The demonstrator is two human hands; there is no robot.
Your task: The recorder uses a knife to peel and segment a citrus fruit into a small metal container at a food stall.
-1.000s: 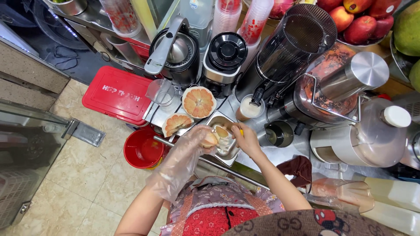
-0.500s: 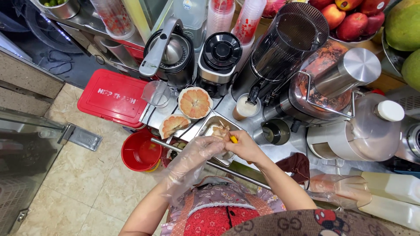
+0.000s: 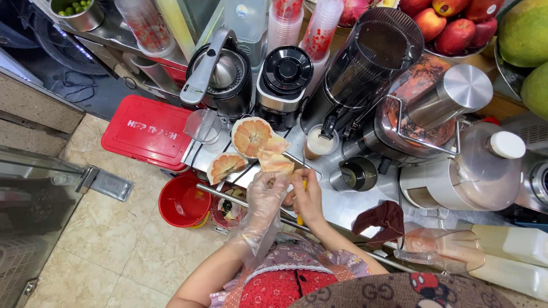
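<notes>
We're over a steel table (image 3: pixel 337 202) packed with juicers (image 3: pixel 365 63); apples (image 3: pixel 451 28) at 1 o'clock. Tiled floor (image 3: pixel 103 228) at 8, with red bucket (image 3: pixel 184 199) and red box (image 3: pixel 149 128). Left hand (image 3: pixel 268 191), gloved, fingers gripping a grapefruit piece (image 3: pixel 275 162) at centre. Right hand (image 3: pixel 308 197) fingers closed on a yellow knife (image 3: pixel 301 214). Cut halves (image 3: pixel 251 137) at 11 of the hands.

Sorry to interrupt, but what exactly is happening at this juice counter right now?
A person is working a piece of grapefruit over the steel counter. The left hand, in a clear plastic glove, grips the fruit, while the bare right hand holds a yellow-handled knife against it. Two cut grapefruit halves lie just beyond, in front of a row of juicers. A red bucket sits on the floor below.
</notes>
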